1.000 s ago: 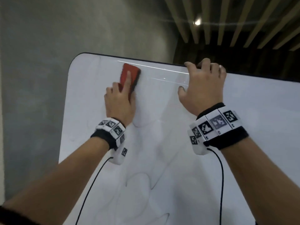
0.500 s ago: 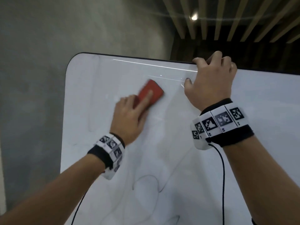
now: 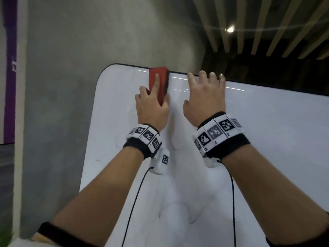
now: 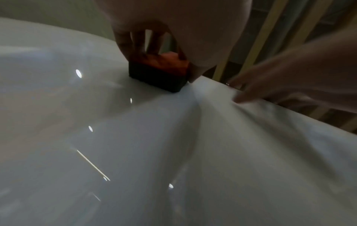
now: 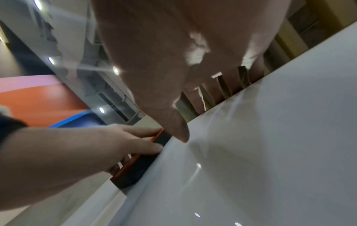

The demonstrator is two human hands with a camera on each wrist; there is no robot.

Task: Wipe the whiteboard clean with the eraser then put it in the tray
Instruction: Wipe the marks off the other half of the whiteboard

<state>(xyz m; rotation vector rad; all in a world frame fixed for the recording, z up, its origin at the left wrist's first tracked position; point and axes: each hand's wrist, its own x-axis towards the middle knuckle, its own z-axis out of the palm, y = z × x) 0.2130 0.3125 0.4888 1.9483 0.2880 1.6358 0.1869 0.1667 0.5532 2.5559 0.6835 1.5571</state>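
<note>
The whiteboard [image 3: 222,157] still carries faint grey marks low on its face, so wiping should work downward from its top edge in overlapping passes. The right hand [image 3: 204,97] steadies it, fingers hooked over that edge. The left hand [image 3: 151,107] grips the red eraser [image 3: 158,81] just below the edge; keep it pressed flat.

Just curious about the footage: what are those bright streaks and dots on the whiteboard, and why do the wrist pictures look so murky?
Head view: ceiling-light glare streaks the whiteboard beside the eraser. Left wrist view: dim, smeared, reflected lamp dots; the right hand blurs. Right wrist view: the same dots, the palm close and soft.
</note>
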